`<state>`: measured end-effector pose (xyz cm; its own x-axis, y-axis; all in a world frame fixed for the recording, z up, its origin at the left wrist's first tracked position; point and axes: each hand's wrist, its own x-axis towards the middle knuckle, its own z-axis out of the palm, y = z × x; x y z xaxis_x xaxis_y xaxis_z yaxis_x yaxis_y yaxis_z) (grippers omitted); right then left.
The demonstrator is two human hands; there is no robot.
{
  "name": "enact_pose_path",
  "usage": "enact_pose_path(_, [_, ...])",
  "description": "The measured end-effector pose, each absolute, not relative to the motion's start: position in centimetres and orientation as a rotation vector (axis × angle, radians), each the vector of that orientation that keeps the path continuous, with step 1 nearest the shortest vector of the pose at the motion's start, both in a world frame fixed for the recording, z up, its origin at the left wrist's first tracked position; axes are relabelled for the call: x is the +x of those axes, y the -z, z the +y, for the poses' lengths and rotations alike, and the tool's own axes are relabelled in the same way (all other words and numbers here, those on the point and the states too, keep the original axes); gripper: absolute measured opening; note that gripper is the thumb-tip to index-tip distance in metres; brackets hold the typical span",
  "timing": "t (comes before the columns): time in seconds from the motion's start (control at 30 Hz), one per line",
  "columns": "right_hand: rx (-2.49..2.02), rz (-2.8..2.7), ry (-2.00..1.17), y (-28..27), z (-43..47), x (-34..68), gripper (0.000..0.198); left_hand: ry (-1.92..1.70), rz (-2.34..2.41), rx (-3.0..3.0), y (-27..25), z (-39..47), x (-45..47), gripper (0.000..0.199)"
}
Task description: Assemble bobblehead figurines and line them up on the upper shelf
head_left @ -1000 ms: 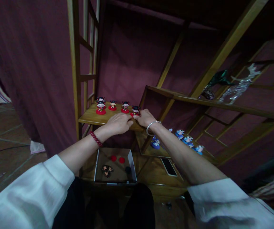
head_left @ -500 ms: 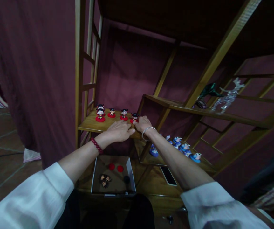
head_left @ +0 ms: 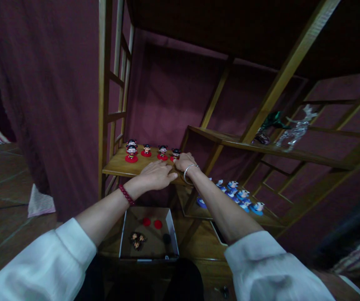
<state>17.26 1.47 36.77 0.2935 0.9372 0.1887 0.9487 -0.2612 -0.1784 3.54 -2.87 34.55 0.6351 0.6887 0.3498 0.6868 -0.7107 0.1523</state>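
On the wooden shelf [head_left: 120, 165] stand several small black-haired figurines on red round bases. At the right end of their row is one figurine [head_left: 176, 153], with my right hand [head_left: 186, 162] against its right side, fingers curled at its base; the fingertips are partly hidden. My left hand [head_left: 156, 175] lies palm down over the shelf's front edge, fingers stretched and thumb apart, just in front of another figurine [head_left: 163, 152]. Further left are a third figurine [head_left: 146, 150] and two more, one behind the other, the front figurine [head_left: 131, 153] overlapping the rear one.
Below my left hand, an open box [head_left: 148, 238] holds red discs [head_left: 158, 224] and small dark figure pieces [head_left: 137, 240]. Blue-and-white figurines [head_left: 242, 194] crowd a lower shelf at right. A clear deer ornament [head_left: 299, 127] stands higher up. A phone [head_left: 219, 232] lies partly under my right arm.
Both hands stay almost in place at the shelf. My right forearm has shifted slightly left and now covers more of the phone. The view has tilted a little.
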Motion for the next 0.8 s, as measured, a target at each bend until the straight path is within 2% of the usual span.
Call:
enact_pose_path(0.5, [-2.312,-1.66,0.021,-36.3,2.5,18.1,0.053,-0.583,1.222,2.822,-34.6,-3.0,3.5,0.05])
enact_pose_path(0.8, [-2.174,-1.606,-0.025,-35.7,1.8,18.3,0.041,-0.625,1.208,2.835,-34.4,-2.9,3.4,0.051])
